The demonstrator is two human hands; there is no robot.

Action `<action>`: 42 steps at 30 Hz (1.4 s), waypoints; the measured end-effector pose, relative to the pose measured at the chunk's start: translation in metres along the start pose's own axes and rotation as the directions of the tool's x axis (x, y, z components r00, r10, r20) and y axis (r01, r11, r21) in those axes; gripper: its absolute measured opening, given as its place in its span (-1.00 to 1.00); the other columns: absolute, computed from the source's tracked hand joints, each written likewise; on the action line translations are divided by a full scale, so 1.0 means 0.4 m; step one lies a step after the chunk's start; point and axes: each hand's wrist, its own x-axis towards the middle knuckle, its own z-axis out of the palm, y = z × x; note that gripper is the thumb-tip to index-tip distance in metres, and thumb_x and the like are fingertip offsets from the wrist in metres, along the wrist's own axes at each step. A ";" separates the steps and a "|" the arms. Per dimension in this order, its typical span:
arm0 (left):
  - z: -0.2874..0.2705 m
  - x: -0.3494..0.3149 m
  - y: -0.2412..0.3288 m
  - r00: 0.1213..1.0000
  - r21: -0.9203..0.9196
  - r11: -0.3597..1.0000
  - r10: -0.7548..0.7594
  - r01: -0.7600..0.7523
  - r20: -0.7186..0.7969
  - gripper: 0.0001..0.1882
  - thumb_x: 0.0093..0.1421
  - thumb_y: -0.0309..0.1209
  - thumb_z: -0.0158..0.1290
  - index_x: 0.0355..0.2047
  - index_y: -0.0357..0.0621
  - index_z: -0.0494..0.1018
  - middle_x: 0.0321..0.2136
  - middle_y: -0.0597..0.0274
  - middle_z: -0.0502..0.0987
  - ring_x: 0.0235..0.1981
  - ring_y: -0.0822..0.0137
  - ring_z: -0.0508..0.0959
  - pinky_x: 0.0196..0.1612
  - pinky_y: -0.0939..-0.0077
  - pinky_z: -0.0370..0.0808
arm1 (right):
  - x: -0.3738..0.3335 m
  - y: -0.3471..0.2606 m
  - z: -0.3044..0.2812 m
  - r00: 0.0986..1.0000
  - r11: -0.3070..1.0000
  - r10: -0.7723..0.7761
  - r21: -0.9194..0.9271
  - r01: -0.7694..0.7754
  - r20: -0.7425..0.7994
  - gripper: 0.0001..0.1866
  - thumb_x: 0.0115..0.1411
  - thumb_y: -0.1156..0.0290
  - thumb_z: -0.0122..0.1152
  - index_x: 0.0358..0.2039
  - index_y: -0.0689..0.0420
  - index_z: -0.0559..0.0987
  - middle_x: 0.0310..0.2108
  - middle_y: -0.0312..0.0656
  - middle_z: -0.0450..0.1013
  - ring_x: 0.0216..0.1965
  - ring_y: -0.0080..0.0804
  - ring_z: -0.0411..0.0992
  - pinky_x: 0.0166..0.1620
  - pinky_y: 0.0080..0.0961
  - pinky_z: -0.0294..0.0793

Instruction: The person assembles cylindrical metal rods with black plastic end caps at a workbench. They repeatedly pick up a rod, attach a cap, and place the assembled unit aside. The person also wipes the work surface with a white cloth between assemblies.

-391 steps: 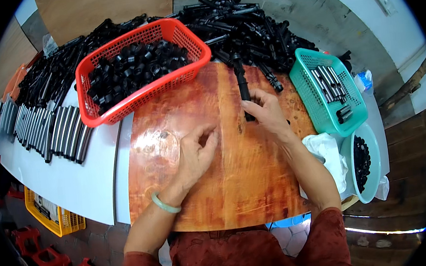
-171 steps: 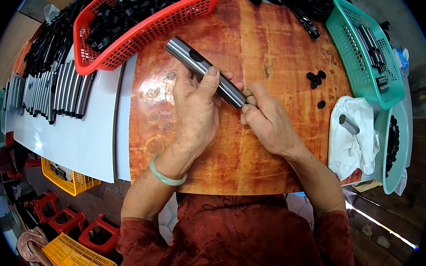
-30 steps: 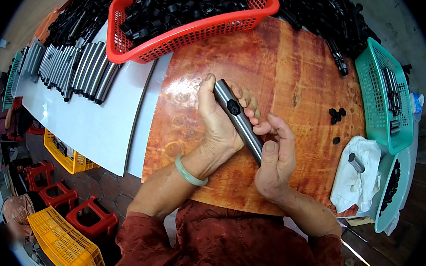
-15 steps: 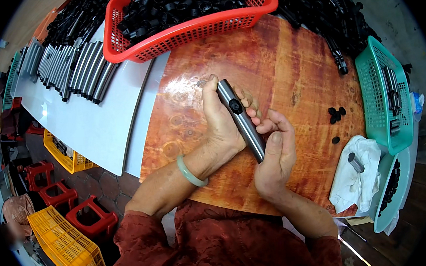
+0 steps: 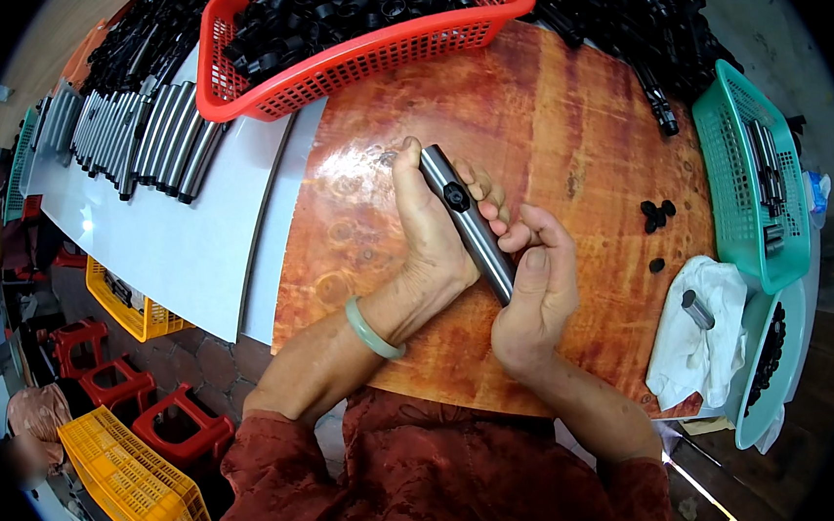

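Observation:
A smooth silver metal tube (image 5: 483, 247) lies slantwise in front of me, its upper end pointing away and to the left. My left hand (image 5: 432, 235) is closed round its upper part, with the fingers wrapped from behind and the thumb along the side. A round black plug (image 5: 456, 197) sits in the tube's side near that end. At the lower end, my right hand (image 5: 536, 315) has its fingers curled and its thumb raised against the tube; the very end is hidden in the palm. A pale green bangle circles my left wrist.
A red basket (image 5: 371, 53) of black rings stands at the back. Silver tubes (image 5: 168, 143) lie in rows on the white board. To the right are loose black plugs (image 5: 650, 213), a green basket (image 5: 737, 196), and a short tube (image 5: 697, 309) on a white cloth (image 5: 685, 362).
The whole view has shifted slightly. Both hands keep nearly the same hold on the tube, and the plug stays in its side.

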 end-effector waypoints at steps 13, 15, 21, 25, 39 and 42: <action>0.002 0.026 0.021 0.990 0.053 0.994 0.094 -0.100 0.102 -0.46 0.17 0.11 -0.27 -0.66 -0.10 0.20 -0.77 0.28 0.17 -0.75 0.39 0.21 -0.71 0.49 0.21 | 0.029 0.034 -0.011 0.970 0.894 0.229 0.379 -0.240 0.077 -0.59 0.34 0.25 -0.18 0.03 0.33 0.24 -0.30 -0.28 0.23 -0.20 -0.58 0.20 0.00 -0.61 0.18; -0.002 0.026 0.035 0.996 0.044 0.997 0.068 -0.071 0.055 -0.49 0.15 0.08 -0.23 -0.66 -0.09 0.20 -0.75 0.28 0.17 -0.72 0.38 0.23 -0.68 0.49 0.23 | 0.043 0.035 -0.025 0.962 0.815 0.262 0.515 -0.265 0.079 -0.57 0.34 0.22 -0.17 0.03 0.31 0.24 -0.30 -0.28 0.24 -0.21 -0.57 0.20 -0.02 -0.60 0.19; -0.027 0.042 0.046 0.994 -0.011 0.999 -0.034 0.036 0.100 -0.47 0.12 0.15 -0.24 -0.66 -0.06 0.20 -0.74 0.23 0.22 -0.68 0.31 0.29 -0.62 0.41 0.27 | 0.058 0.008 -0.036 0.999 0.988 -0.003 0.156 -0.002 0.033 -0.56 0.31 0.16 -0.15 -0.02 0.30 0.30 -0.36 -0.25 0.29 -0.30 -0.50 0.25 -0.15 -0.52 0.27; -0.010 0.022 0.031 0.989 0.038 0.992 -0.120 0.117 0.085 -0.45 0.13 0.18 -0.26 -0.67 -0.05 0.19 -0.76 0.24 0.20 -0.71 0.31 0.27 -0.65 0.40 0.25 | 0.067 0.009 -0.049 0.833 0.828 -0.473 -0.178 0.532 0.288 -0.57 0.29 0.18 -0.18 -0.04 0.30 0.31 -0.41 -0.19 0.33 -0.38 -0.38 0.28 -0.21 -0.40 0.29; 0.022 -0.037 0.025 0.982 0.014 0.996 -0.094 0.093 0.165 -0.39 0.24 0.15 -0.38 -0.66 -0.11 0.20 -0.83 0.26 0.20 -0.84 0.39 0.20 -0.81 0.55 0.20 | 0.001 0.009 -0.015 0.899 0.914 -0.400 0.002 0.406 0.179 -0.47 0.33 0.18 -0.18 0.15 0.31 0.06 -0.29 -0.16 0.22 -0.22 -0.44 0.19 0.01 -0.36 0.23; 0.015 -0.030 0.016 0.981 -0.010 0.995 -0.098 0.101 0.166 -0.38 0.24 0.17 -0.39 -0.66 -0.11 0.21 -0.84 0.25 0.20 -0.85 0.38 0.21 -0.82 0.53 0.21 | -0.002 0.015 -0.017 0.913 0.924 -0.378 -0.004 0.383 0.154 -0.48 0.33 0.20 -0.18 0.14 0.31 0.07 -0.28 -0.17 0.21 -0.22 -0.46 0.19 0.01 -0.37 0.24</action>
